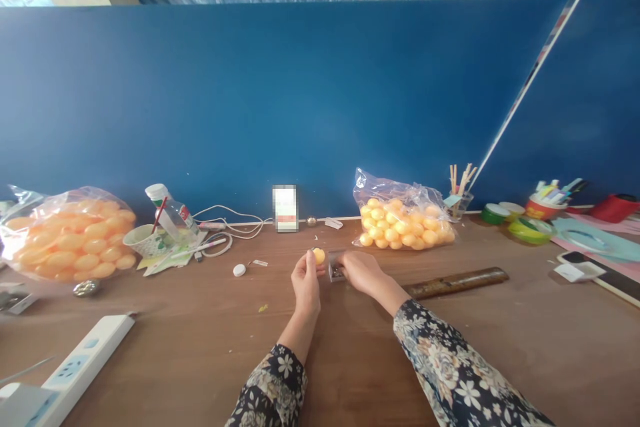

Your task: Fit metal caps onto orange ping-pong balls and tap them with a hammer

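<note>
Between the thumb and fingers of my left hand (307, 285) is a small yellow-orange ball (319, 255). Just to its right, my right hand (364, 272) has its fingers curled down at a small clear box (331, 271) on the table. Something dark and shiny shows inside the box, too small to name. The fingertips of the right hand are partly hidden, so what they pinch does not show. A clear bag of similar balls (400, 225) stands behind the right hand. The brown half-round piece (457, 282) lies beside the right forearm.
At the left are a larger bag of balls (70, 240), a paper cup (143, 239), a plastic bottle (177, 213) and a white power strip (87, 363). A white cap (239, 270) lies left of centre. Tape rolls (529, 229) and a pen tub (545, 208) stand right.
</note>
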